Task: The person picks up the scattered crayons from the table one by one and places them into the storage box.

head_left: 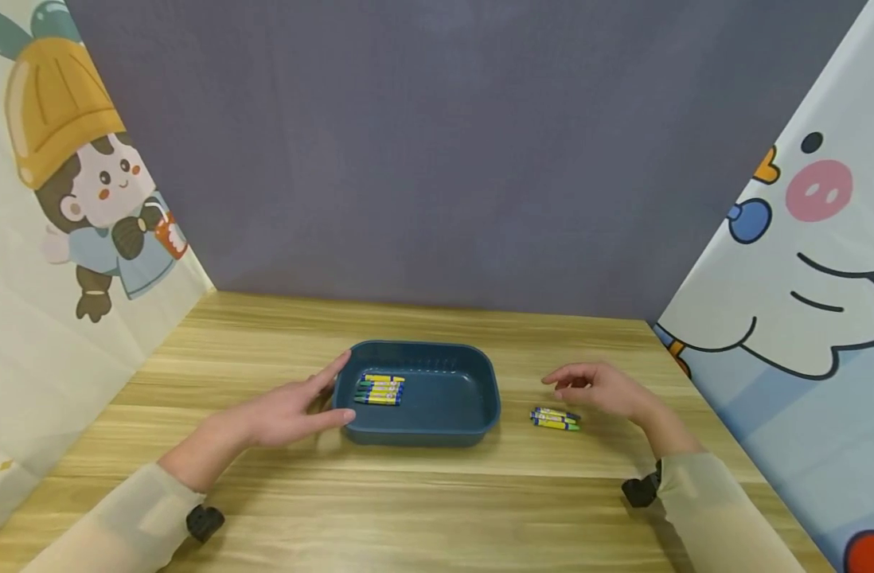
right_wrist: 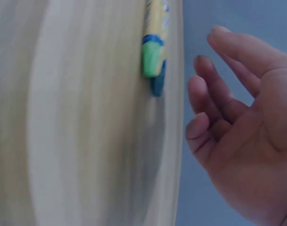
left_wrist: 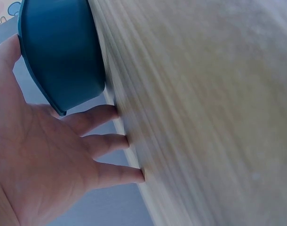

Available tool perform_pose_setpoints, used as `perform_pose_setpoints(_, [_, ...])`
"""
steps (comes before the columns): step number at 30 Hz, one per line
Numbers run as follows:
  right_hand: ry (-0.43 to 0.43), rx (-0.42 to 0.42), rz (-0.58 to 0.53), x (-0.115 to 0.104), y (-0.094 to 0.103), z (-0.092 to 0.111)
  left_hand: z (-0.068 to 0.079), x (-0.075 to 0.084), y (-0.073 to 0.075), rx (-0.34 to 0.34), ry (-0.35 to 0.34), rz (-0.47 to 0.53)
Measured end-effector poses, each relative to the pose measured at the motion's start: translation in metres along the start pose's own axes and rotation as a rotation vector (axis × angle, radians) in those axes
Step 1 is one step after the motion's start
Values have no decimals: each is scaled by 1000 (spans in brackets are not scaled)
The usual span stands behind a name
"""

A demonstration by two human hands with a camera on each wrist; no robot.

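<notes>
A dark blue rectangular tray (head_left: 437, 438) stands on the table, with several yellow-wrapped crayons (head_left: 380, 390) lying side by side in its left part. My left hand (head_left: 294, 410) rests at the tray's left end, thumb and a finger spread along its rim; in the left wrist view the other fingers (left_wrist: 113, 174) reach down to the tabletop beside the tray wall (left_wrist: 63, 52). To the right of the tray lies a small group of crayons (head_left: 555, 419), one with a light green tip (right_wrist: 153, 59). Just above them hovers my right hand (head_left: 602, 390), fingers loosely bent and holding nothing.
The wood-grain table (head_left: 408, 509) ends at a grey-purple backdrop (head_left: 437, 159). Cartoon-printed sheets stand along the left side (head_left: 21, 318) and the right side (head_left: 838, 398). Each wrist carries a small black camera.
</notes>
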State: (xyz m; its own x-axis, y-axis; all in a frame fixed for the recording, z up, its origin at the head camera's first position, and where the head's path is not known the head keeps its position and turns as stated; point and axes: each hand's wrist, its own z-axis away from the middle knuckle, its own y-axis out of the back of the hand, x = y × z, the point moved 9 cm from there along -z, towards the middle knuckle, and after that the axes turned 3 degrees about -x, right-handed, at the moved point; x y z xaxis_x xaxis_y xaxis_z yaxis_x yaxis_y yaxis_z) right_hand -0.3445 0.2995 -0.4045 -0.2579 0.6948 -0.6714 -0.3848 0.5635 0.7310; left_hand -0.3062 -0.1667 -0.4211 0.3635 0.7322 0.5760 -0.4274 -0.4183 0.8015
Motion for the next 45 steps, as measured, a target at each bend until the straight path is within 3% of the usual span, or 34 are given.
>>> perform_pose_setpoints(9, [-4,-113,-51,21,-17,1,0,0,0,6,4,-7])
perform_pose_setpoints(18, [-9,-30,7,27,-9,2,0,-1,-1,6,2,8])
perform_pose_setpoints(29, [-29,-11,46,31,-8,-2,0,-3,-2,0,4,10])
perform_pose_setpoints(39, [-32,-19,-15,30,-12,-2,0,-2,-3,-6,18,17])
perform_pose_setpoints(45, [-54,39,40,32,-7,-4,0,-3,-3,-11,24,20])
